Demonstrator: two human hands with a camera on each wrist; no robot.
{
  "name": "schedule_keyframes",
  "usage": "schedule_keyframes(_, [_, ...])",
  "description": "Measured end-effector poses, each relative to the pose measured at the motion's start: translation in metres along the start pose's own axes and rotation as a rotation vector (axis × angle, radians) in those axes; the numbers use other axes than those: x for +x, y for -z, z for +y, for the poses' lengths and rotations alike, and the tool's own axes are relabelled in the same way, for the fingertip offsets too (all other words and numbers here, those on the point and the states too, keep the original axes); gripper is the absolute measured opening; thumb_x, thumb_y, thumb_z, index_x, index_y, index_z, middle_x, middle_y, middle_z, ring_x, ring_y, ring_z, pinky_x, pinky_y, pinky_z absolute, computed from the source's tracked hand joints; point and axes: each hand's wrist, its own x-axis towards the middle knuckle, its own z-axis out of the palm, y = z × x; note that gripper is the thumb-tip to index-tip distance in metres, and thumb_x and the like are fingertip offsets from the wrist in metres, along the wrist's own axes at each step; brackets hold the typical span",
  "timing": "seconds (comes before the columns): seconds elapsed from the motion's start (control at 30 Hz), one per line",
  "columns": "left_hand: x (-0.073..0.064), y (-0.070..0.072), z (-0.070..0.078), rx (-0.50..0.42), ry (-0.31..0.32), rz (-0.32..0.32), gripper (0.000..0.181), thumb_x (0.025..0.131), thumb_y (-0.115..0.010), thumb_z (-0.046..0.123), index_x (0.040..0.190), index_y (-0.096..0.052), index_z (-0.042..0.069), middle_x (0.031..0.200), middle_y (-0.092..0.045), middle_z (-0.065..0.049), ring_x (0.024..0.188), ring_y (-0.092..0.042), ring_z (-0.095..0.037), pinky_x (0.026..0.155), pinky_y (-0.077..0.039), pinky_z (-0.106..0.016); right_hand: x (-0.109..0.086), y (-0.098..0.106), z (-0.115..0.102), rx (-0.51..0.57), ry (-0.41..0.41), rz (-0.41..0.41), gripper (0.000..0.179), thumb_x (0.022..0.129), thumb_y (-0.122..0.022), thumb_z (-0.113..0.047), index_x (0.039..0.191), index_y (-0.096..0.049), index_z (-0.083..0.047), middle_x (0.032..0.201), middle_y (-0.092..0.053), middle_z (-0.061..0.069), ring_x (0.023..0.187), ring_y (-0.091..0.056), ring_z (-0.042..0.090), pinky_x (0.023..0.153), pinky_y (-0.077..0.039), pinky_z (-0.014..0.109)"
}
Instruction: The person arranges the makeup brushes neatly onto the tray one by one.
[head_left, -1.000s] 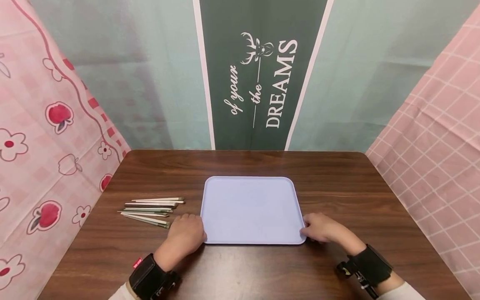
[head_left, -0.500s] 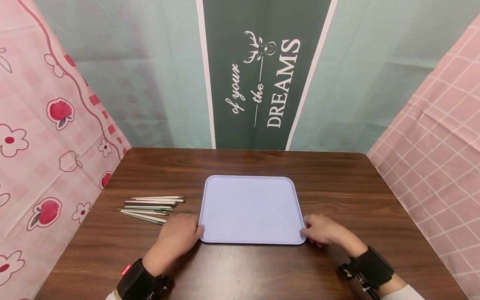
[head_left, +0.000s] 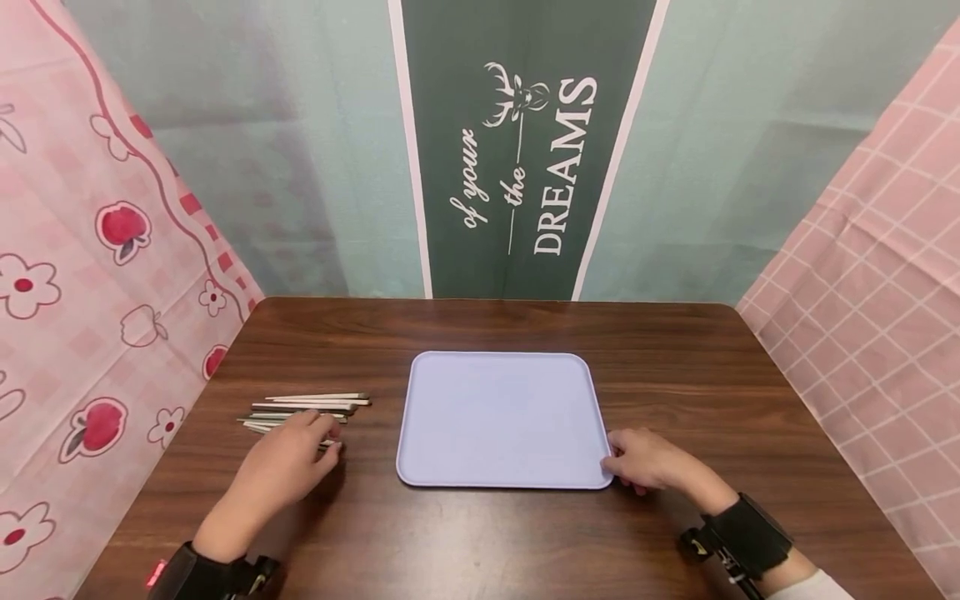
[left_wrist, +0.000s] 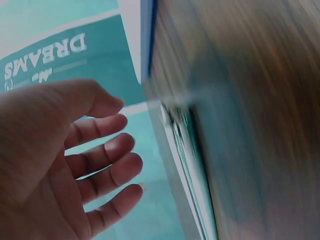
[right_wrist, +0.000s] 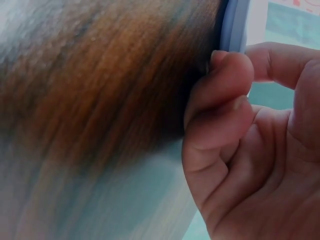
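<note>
The right hand [head_left: 641,458] is pinching the lavender tray [head_left: 498,421] beside its near right corner — probably steadying it on the wood-grain table [head_left: 675,350]; leftward, the left hand [head_left: 285,458] is hovering over paintbrushes [head_left: 311,406], fingers [left_wrist: 122,169] loosely spread, gripping nothing.

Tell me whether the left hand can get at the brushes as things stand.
Probably yes: in the head view the left hand covers part of the brushes, its fingers look empty, and nothing visible blocks the way; the tray lies off to one side.
</note>
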Motion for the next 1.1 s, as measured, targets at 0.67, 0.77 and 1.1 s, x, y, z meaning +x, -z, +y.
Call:
schedule_keyframes(0.67, [-0.026, 0.004, -0.042, 0.023, 0.049, -0.088, 0.024, 0.075, -0.084, 0.014, 0.092, -0.067, 0.014, 0.089, -0.059, 0.001, 0.084, -0.061, -0.022, 0.073, -0.051, -0.047, -0.001, -0.001, 0.001, -0.006, 0.010, 0.007, 0.021, 0.087, -0.066, -0.015, 0.073, -0.052, -0.012, 0.058, -0.054, -0.001, 0.043, -0.053, 0.014, 0.044, -0.043, 0.030])
schedule_keyframes(0.77, [-0.026, 0.003, -0.045, 0.022, 0.050, -0.111, 0.024, 0.075, -0.084, 0.014, 0.092, -0.067, 0.013, 0.091, -0.061, -0.001, 0.087, -0.063, -0.026, 0.076, -0.051, -0.050, -0.001, -0.001, 0.002, -0.005, 0.012, 0.011, 0.021, 0.088, -0.067, -0.015, 0.073, -0.052, -0.012, 0.058, -0.054, -0.001, 0.043, -0.053, 0.014, 0.044, -0.043, 0.030])
schedule_keyframes(1.1, [-0.026, -0.004, -0.051, 0.017, 0.043, -0.091, 0.021, 0.075, -0.082, 0.011, 0.092, -0.068, 0.012, 0.090, -0.062, -0.001, 0.086, -0.063, -0.025, 0.077, -0.052, -0.050, -0.003, -0.001, 0.001, 0.004, 0.011, 0.011, 0.022, 0.089, -0.068, -0.016, 0.074, -0.053, -0.012, 0.060, -0.054, 0.000, 0.044, -0.053, 0.014, 0.044, -0.043, 0.030])
